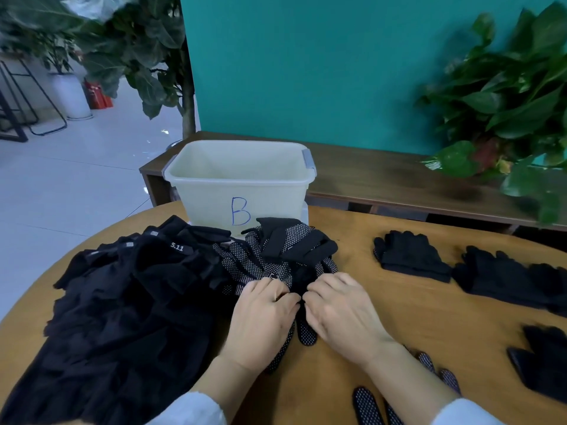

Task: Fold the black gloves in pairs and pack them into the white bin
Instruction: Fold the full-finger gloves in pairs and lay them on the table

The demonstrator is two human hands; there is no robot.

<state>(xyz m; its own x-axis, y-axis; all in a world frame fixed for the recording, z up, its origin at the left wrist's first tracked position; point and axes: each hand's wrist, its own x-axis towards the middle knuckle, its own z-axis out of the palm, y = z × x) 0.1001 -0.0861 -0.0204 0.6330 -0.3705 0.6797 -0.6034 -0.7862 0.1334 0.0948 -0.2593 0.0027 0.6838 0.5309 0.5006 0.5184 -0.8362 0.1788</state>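
Observation:
A white bin [214,191] marked with a blue "B" stands at the table's far edge and looks empty. In front of it lies a heap of dotted black gloves [276,253], and a large pile of plain black gloves [129,302] covers the left of the table. My left hand [264,314] and my right hand [340,308] meet at the near edge of the dotted heap. Both have curled fingers pinching a dotted glove [305,331] whose fingertips stick out beneath them.
Folded black glove bundles lie to the right [411,256], [503,280], and another [543,363] sits near the right edge. Loose dotted gloves [368,406] lie by my right forearm. A low wooden bench [383,179] and leafy plants [506,102] stand behind the round wooden table [352,265].

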